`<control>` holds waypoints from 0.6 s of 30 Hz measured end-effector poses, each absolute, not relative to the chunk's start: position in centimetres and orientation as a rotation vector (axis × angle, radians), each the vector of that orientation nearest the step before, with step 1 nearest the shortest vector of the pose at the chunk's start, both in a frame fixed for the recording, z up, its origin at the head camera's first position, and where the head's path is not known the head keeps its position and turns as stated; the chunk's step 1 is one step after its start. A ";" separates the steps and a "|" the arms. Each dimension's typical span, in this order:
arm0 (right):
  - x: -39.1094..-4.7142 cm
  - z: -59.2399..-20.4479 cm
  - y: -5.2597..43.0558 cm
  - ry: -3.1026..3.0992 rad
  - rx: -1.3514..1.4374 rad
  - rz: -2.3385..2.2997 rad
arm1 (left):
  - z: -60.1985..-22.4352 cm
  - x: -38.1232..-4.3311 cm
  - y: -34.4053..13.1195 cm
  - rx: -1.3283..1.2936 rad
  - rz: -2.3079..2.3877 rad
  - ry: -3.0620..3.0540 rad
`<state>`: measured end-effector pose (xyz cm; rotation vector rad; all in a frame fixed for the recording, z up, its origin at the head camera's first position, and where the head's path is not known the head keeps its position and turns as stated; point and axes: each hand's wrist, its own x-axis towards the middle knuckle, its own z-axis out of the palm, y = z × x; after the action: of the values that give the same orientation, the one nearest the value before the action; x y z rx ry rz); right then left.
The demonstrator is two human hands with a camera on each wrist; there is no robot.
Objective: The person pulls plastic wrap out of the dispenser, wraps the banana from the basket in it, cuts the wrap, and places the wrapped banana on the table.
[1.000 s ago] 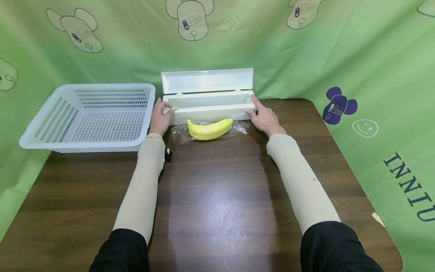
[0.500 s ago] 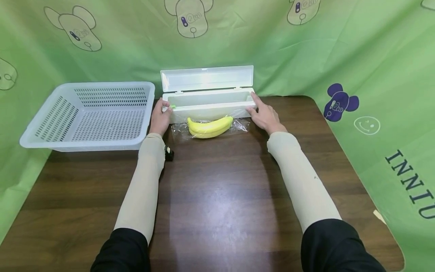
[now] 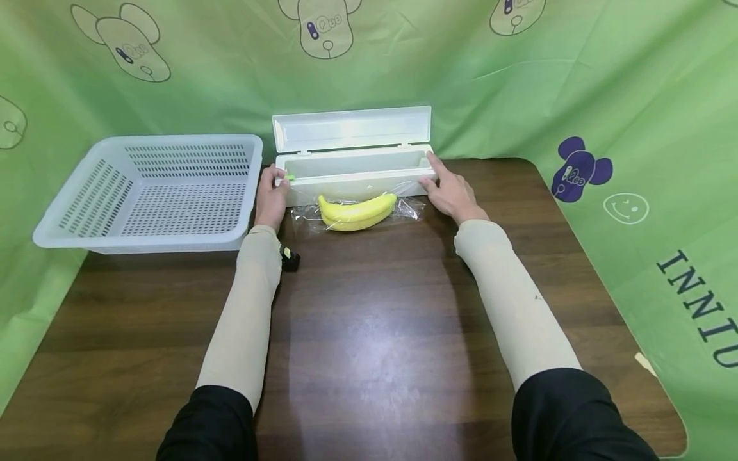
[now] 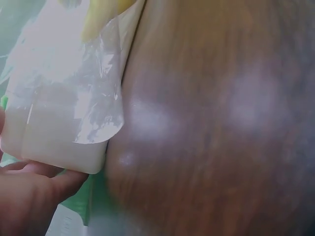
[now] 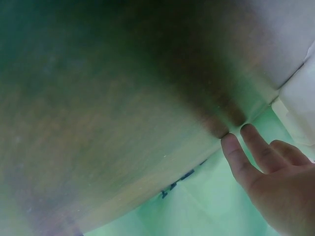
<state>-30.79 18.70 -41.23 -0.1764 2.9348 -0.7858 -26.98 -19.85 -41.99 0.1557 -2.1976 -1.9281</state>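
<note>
A long white plastic box [image 3: 357,182] stands near the back of the table, its hinged translucent lid [image 3: 353,130] tipped up behind it. A small green tab [image 3: 290,177] shows at its left front. My left hand [image 3: 270,202] grips the box's left end; in the left wrist view its fingers [image 4: 69,184] curl round that end. My right hand [image 3: 455,195] rests against the right end, index finger straight at the corner and thumb at the front. Its fingers [image 5: 236,157] look extended in the right wrist view. Two yellow bananas [image 3: 356,214] in clear film lie against the box's front.
A pale blue perforated basket [image 3: 147,242] stands left of the box, close beside my left hand. The brown wooden table [image 3: 369,346] runs toward me. Behind and to the right hangs a green printed cloth [image 3: 392,57]. A black device [image 3: 290,259] sits at the left wrist.
The whole scene sits slightly higher in the head view, as the camera tilts. Both hands stay at the ends of the box, and the bananas keep their place in front of it.
</note>
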 end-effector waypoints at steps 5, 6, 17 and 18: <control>-31.0 -41.0 18.7 2.918 -0.175 -0.789 | -42.0 -26.8 -19.9 0.191 -2.050 -2.029; -31.0 -41.0 18.7 2.916 -0.173 -0.787 | -42.0 -26.8 -19.9 0.190 -2.073 -2.003; -31.1 -41.4 19.3 2.909 -0.185 -0.795 | -42.4 -26.8 -19.1 0.217 -2.030 -2.030; -31.1 -41.5 19.4 2.900 -0.188 -0.797 | -42.5 -26.8 -18.9 0.207 -2.021 -2.038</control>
<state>-31.11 19.37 -41.46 -0.1877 2.9002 -0.7969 -26.78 -18.95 -42.47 0.2072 -2.0377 -2.0212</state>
